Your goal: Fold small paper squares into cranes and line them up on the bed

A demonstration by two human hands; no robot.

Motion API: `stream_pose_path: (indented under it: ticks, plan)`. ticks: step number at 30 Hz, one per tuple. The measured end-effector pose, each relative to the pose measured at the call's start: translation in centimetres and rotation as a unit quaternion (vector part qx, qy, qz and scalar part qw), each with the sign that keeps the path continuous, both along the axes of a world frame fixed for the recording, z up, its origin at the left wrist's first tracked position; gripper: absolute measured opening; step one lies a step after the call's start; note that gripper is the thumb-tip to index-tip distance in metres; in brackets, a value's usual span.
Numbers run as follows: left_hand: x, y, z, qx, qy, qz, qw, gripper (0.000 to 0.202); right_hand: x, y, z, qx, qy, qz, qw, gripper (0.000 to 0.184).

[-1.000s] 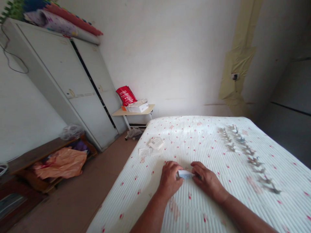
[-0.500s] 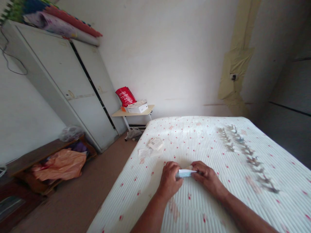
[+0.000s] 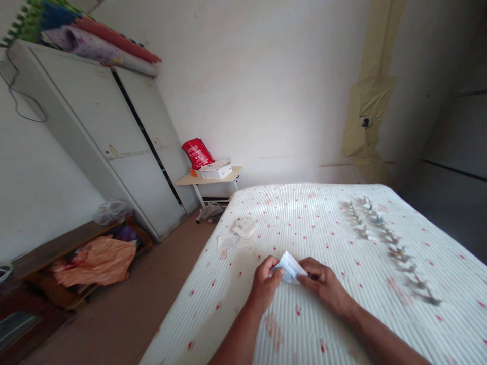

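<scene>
paper between hands, over bed, table behind left, cabinet farther left

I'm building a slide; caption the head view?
Left hand and right hand holding a folded paper over a red-dotted bed.

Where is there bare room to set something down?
The white, red-dotted bed cover is bare between the flat printed paper scraps and the rows of small greyish objects, and left of the left hand. It is crowded along those rows and where that hand and the right hand hold a blue-and-white paper.
</scene>
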State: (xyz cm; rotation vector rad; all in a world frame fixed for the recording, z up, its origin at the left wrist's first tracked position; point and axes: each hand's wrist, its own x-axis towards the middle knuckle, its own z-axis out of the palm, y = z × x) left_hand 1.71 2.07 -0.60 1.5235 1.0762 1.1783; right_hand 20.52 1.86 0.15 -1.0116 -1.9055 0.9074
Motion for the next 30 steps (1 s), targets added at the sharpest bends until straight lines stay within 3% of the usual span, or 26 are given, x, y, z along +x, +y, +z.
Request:
stream_pose_path:
  ticks: [7,12,17,20,23,27,30]
  plan:
    - [0.5,0.0,0.0,-0.057,-0.051,0.017,0.997,0.020,-0.7,-0.4,-0.1,-0.083,0.041,0.001,0.996,0.017]
    - [0.8,0.0,-0.1,-0.031,0.019,0.025,0.999,0.016,-1.2,0.1,-0.8,-0.112,0.125,-0.014,0.986,0.029]
    - [1.1,-0.2,-0.3,0.026,0.112,0.083,0.990,0.033,-1.4,0.2,-1.1,-0.083,0.078,-0.078,0.991,0.046]
    - [1.1,-0.2,-0.3,0.029,0.152,0.106,0.982,0.034,-1.2,0.0,-1.2,-0.055,0.033,-0.080,0.995,0.033]
    - [0.9,-0.1,-0.5,0.022,0.129,0.111,0.985,0.033,-1.0,0.0,-1.3,-0.040,0.004,-0.083,0.996,0.016]
    - [0.6,0.1,-0.8,0.011,0.056,0.086,0.995,0.034,-0.9,0.1,-1.6,-0.043,-0.010,-0.098,0.994,0.016]
    - [0.6,0.0,-0.8,0.011,0.052,0.070,0.996,0.038,-0.8,0.2,-1.7,-0.055,0.003,-0.099,0.994,0.016]
